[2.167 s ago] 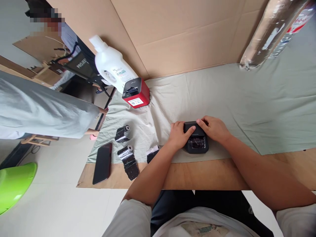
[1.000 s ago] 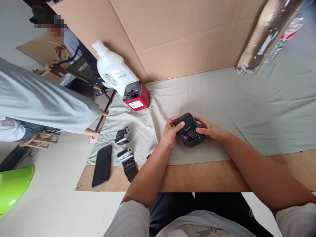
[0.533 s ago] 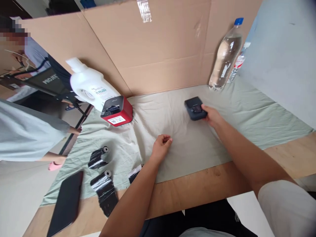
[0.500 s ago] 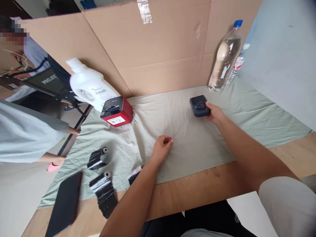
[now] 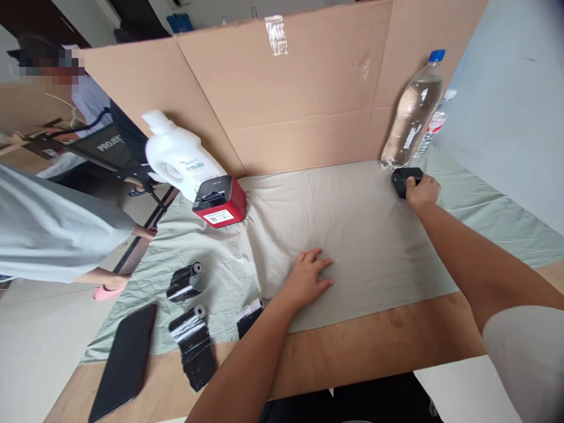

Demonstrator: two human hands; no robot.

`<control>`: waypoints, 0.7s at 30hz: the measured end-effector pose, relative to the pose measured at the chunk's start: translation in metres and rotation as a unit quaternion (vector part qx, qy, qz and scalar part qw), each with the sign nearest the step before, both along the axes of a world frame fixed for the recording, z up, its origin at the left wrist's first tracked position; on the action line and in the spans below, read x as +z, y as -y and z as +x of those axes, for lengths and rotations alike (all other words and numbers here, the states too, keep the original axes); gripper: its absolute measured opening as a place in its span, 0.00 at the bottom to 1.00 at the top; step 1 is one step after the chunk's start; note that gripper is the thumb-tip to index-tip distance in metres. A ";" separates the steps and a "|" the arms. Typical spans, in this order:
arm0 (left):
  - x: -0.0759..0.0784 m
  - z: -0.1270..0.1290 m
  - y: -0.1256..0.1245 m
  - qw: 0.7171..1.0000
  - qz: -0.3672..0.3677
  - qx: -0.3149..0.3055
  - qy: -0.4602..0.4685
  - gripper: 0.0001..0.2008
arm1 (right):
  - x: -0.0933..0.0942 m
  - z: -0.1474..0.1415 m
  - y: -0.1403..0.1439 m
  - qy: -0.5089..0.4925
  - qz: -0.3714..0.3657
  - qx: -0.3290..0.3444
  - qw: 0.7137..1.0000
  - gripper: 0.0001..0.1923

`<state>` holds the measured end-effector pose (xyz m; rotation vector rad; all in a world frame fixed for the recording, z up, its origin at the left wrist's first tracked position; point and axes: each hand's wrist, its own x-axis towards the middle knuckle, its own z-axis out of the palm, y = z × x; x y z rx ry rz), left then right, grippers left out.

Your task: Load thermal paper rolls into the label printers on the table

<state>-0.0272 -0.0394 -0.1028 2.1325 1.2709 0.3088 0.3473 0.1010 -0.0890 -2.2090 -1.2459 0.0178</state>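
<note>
My right hand is stretched to the far right of the table and grips a small black printer, which sits on the pale green cloth just in front of a clear water bottle. My left hand lies flat on the cloth near the table's front, fingers spread, holding nothing. Just left of that hand lie three black label rolls.
A red and black printer and a white detergent jug stand at the back left. A black phone lies at the front left corner. Cardboard walls close the back. A person in a grey shirt stands at left.
My right hand carried the black printer from the table's middle to the far right beside the bottle. My left hand let go of it and opened flat on the cloth.
</note>
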 end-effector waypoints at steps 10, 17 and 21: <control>0.053 -0.015 0.023 0.966 -0.114 -0.231 -0.011 0.18 | -0.068 -0.197 0.145 0.076 -0.099 0.462 0.878 0.30; 0.095 -0.110 -0.118 0.947 0.117 0.299 -0.028 0.34 | -0.059 -0.211 0.169 0.104 -0.095 0.509 0.849 0.29; 0.085 -0.155 -0.173 0.854 0.083 0.500 -0.116 0.48 | -0.056 -0.211 0.166 0.105 -0.096 0.505 0.851 0.28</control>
